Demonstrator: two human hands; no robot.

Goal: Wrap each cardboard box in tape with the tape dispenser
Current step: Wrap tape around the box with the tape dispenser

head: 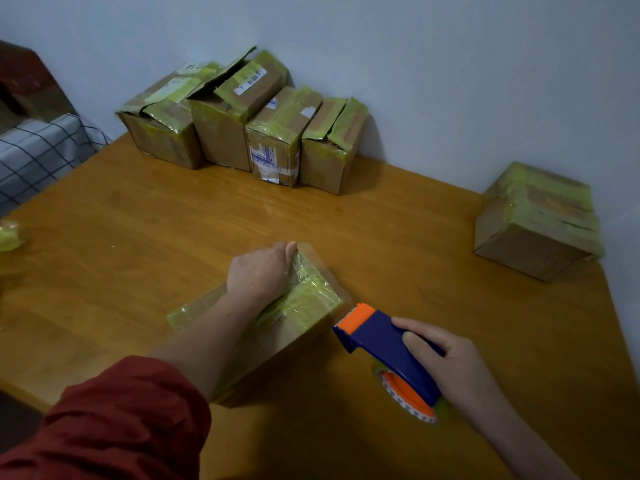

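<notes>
A cardboard box [304, 306] with yellowish clear tape across its top lies near the middle of the wooden table [173, 230]. My left hand [259, 271] presses down flat on the box's top, fingers curled over its far edge. My right hand [453, 365] grips the blue and orange tape dispenser [381, 337], which sits just right of the box with its orange cutter end close to the box's corner. A roll of tape [408, 396] shows under the dispenser.
Several taped boxes [242, 123] stand in a row against the back wall. One more taped box [536, 220] sits at the table's right edge. A crumpled wad of tape [8, 235] lies at the left edge. A checked cloth [38, 150] is beyond the table's left side.
</notes>
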